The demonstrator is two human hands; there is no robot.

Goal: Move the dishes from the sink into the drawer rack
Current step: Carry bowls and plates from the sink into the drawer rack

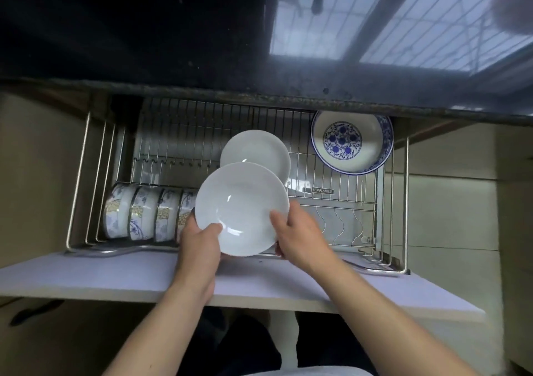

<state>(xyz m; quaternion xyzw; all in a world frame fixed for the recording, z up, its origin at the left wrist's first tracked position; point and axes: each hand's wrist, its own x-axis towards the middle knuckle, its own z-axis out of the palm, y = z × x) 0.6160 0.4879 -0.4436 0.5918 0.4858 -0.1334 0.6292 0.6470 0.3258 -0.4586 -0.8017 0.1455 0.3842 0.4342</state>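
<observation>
A dark, glossy stone worktop (pixel 129 29) fills the upper part of the view, its worn front edge (pixel 259 97) running above the pulled-out drawer. Daylight from a window with metal grille bars (pixel 403 20) is mirrored in the polished surface at the upper right, giving it a pale blue sheen. Beige cabinet panels (pixel 34 168) flank the opening on both sides, and the flat white drawer front (pixel 115 277) spans the foreground above a shadowed floor (pixel 72 341).
</observation>
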